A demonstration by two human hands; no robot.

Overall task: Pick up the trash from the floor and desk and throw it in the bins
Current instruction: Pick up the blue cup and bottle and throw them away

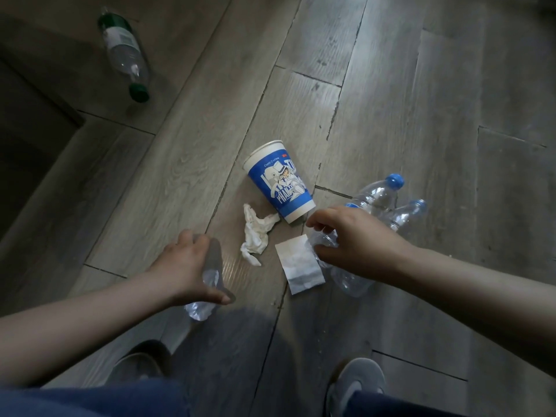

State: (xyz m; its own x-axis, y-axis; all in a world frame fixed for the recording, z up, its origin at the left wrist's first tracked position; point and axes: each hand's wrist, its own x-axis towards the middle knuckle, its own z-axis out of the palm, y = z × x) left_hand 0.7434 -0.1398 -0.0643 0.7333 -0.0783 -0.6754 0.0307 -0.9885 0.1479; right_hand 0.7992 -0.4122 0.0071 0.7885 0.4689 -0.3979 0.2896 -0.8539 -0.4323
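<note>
2 blue-capped bottles point(376, 195) lie by the right hand point(355, 239), its fingers curled round 1, seemingly. Left hand point(186, 266) grips crushed plastic point(207, 278). Cup point(279, 182), tissue point(255, 236) and paper point(298, 266) remain on the floor point(391, 85); grabbing them with full hands could spill a bottle.

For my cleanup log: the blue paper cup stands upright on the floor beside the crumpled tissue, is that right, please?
Not quite: the head view shows the blue paper cup lying on its side on the floor beside the crumpled tissue.

One head-worn wide-angle view — facing almost straight down; the wooden floor point(421, 85) lies near.
</note>
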